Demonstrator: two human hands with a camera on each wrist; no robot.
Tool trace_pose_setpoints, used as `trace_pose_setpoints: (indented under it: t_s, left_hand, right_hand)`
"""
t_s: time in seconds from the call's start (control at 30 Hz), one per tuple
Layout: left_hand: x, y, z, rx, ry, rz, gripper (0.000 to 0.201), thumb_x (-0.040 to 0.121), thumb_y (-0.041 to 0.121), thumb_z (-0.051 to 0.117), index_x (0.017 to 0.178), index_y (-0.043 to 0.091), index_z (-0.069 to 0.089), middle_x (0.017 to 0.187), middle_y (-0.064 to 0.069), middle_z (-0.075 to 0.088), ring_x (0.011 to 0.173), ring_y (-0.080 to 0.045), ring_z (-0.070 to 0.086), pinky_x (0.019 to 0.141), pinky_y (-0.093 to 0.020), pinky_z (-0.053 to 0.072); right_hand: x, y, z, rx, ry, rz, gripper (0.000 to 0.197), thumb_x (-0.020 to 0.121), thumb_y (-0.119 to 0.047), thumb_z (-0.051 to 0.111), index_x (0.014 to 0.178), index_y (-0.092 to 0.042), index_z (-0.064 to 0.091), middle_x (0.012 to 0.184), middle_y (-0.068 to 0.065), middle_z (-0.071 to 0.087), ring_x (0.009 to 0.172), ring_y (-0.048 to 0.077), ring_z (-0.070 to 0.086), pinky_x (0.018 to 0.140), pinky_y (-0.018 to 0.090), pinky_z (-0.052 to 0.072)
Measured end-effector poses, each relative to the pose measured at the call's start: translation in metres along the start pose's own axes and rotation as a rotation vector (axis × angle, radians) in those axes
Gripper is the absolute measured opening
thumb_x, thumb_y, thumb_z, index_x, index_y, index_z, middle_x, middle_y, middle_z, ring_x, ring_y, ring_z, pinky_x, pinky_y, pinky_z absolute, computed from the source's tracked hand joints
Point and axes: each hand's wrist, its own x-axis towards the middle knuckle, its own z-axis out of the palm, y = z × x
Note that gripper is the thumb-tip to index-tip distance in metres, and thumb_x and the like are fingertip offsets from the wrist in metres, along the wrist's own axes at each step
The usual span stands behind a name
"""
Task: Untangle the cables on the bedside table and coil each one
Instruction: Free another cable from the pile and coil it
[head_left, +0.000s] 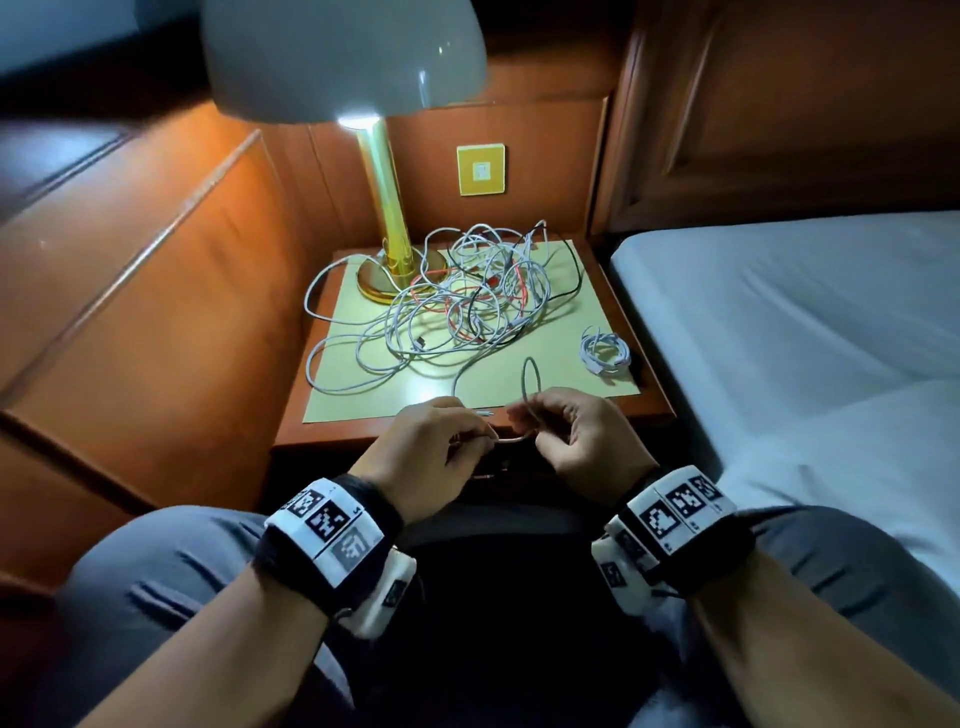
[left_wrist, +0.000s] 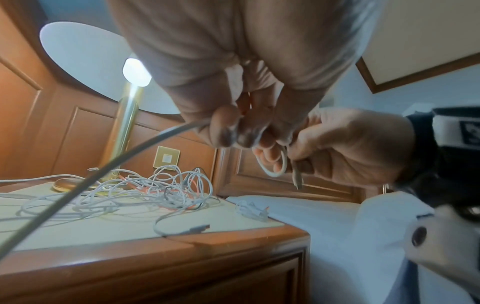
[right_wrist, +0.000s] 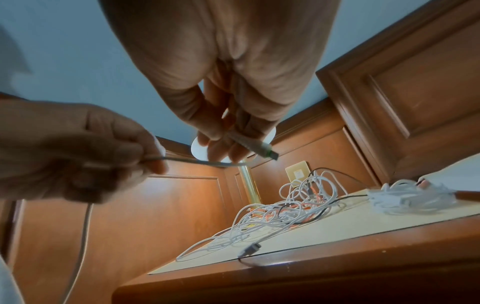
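Observation:
A tangle of white, red and black cables (head_left: 467, 296) lies on the cream-topped bedside table (head_left: 363, 405). One white cable lies coiled (head_left: 605, 351) at the table's right edge. In front of the table, both hands hold one white cable (right_wrist: 197, 162). My left hand (head_left: 483, 431) pinches the cable, which runs on from it (left_wrist: 103, 170) towards the table. My right hand (head_left: 524, 421) grips a small loop (head_left: 531, 379) of it, and the plug end (right_wrist: 262, 148) sticks out past its fingers. In the left wrist view the loop (left_wrist: 272, 164) hangs from the right hand (left_wrist: 337, 148).
A lit lamp with a brass stem (head_left: 387, 208) stands at the table's back left, cables round its base. A yellow wall plate (head_left: 480, 170) sits behind. A bed (head_left: 779, 312) adjoins on the right, wooden panelling (head_left: 156, 286) on the left. A loose plug (right_wrist: 250, 250) lies near the front edge.

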Motion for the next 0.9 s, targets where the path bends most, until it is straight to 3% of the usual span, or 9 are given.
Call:
trace_pose_setpoints:
  t_s: [0.13, 0.2, 0.27, 0.33, 0.47, 0.53, 0.63, 0.77, 0.9]
  left_hand:
    - [-0.01, 0.003, 0.005, -0.097, 0.098, -0.029, 0.002, 0.086, 0.017, 0.072, 0.084, 0.018, 0.073, 0.082, 0.01, 0.066, 0.076, -0.004, 0.059, 0.072, -0.016, 0.045]
    - [-0.011, 0.01, 0.006, -0.139, 0.116, -0.01, 0.003, 0.086, 0.018, 0.074, 0.085, 0.017, 0.072, 0.082, 0.008, 0.067, 0.076, -0.006, 0.061, 0.072, -0.017, 0.046]
    - [-0.007, 0.011, 0.007, -0.147, 0.129, 0.002, 0.008, 0.087, 0.021, 0.074, 0.086, 0.014, 0.071, 0.08, 0.006, 0.067, 0.074, -0.011, 0.062, 0.07, -0.02, 0.048]
    - [-0.004, 0.007, 0.005, -0.147, 0.16, -0.023, 0.015, 0.087, 0.027, 0.072, 0.085, 0.013, 0.068, 0.077, 0.005, 0.067, 0.071, -0.015, 0.062, 0.067, -0.022, 0.048]
    - [-0.004, -0.008, 0.002, -0.157, 0.246, -0.069, 0.017, 0.091, 0.028, 0.067, 0.085, 0.012, 0.065, 0.068, 0.01, 0.056, 0.063, -0.012, 0.052, 0.061, -0.014, 0.04]
    - [-0.006, -0.014, 0.004, -0.183, 0.25, -0.082, 0.015, 0.093, 0.026, 0.063, 0.089, 0.012, 0.064, 0.069, 0.003, 0.058, 0.062, -0.016, 0.053, 0.06, -0.021, 0.044]
    - [-0.003, -0.021, 0.008, -0.292, 0.21, -0.178, 0.015, 0.096, 0.031, 0.057, 0.1, 0.017, 0.063, 0.071, -0.004, 0.06, 0.061, -0.022, 0.053, 0.059, -0.037, 0.046]
    - [-0.001, -0.023, 0.015, -0.42, 0.088, -0.276, 0.024, 0.098, 0.034, 0.05, 0.101, 0.022, 0.07, 0.069, 0.021, 0.061, 0.064, 0.002, 0.054, 0.064, -0.019, 0.04]
    - [0.003, -0.024, 0.022, -0.495, 0.023, -0.28, 0.033, 0.099, 0.034, 0.047, 0.093, 0.015, 0.073, 0.069, 0.02, 0.063, 0.064, 0.003, 0.055, 0.064, -0.016, 0.041]
  right_hand:
    - [-0.01, 0.001, 0.004, 0.026, -0.053, 0.058, 0.037, 0.084, 0.001, 0.052, 0.107, -0.016, 0.075, 0.092, -0.008, 0.074, 0.088, 0.001, 0.07, 0.086, 0.02, 0.054]
    - [-0.014, -0.001, 0.01, 0.074, -0.135, 0.106, 0.039, 0.08, -0.006, 0.044, 0.099, -0.02, 0.076, 0.079, -0.004, 0.073, 0.073, 0.008, 0.067, 0.074, 0.027, 0.057]
    - [-0.015, -0.004, 0.016, 0.178, -0.176, 0.175, 0.038, 0.077, -0.01, 0.038, 0.09, -0.017, 0.073, 0.065, 0.003, 0.066, 0.057, 0.017, 0.057, 0.057, 0.03, 0.049]
    - [-0.011, -0.009, 0.021, 0.386, -0.156, 0.249, 0.033, 0.076, -0.01, 0.036, 0.083, -0.009, 0.068, 0.055, 0.007, 0.052, 0.05, 0.02, 0.044, 0.048, 0.026, 0.037]
    - [0.006, -0.014, 0.027, 0.666, -0.094, 0.343, 0.027, 0.086, -0.015, 0.043, 0.068, -0.004, 0.058, 0.047, 0.003, 0.026, 0.048, 0.021, 0.019, 0.047, 0.034, 0.018]
    - [0.011, -0.014, 0.03, 0.75, -0.112, 0.412, 0.031, 0.09, -0.022, 0.045, 0.062, -0.011, 0.05, 0.049, 0.0, 0.022, 0.047, 0.018, 0.013, 0.049, 0.037, 0.009]
    - [0.016, -0.011, 0.029, 0.87, -0.128, 0.497, 0.034, 0.097, -0.021, 0.039, 0.063, -0.015, 0.04, 0.05, -0.002, 0.019, 0.043, 0.011, 0.012, 0.049, 0.033, 0.006]
    - [0.016, -0.009, 0.024, 0.988, -0.117, 0.554, 0.033, 0.097, -0.022, 0.038, 0.064, -0.017, 0.041, 0.054, -0.003, 0.011, 0.045, 0.013, 0.006, 0.047, 0.03, 0.005]
    - [0.019, -0.008, 0.023, 0.988, -0.112, 0.526, 0.032, 0.099, -0.021, 0.037, 0.068, -0.015, 0.041, 0.054, -0.002, 0.014, 0.044, 0.013, 0.009, 0.047, 0.03, 0.008]
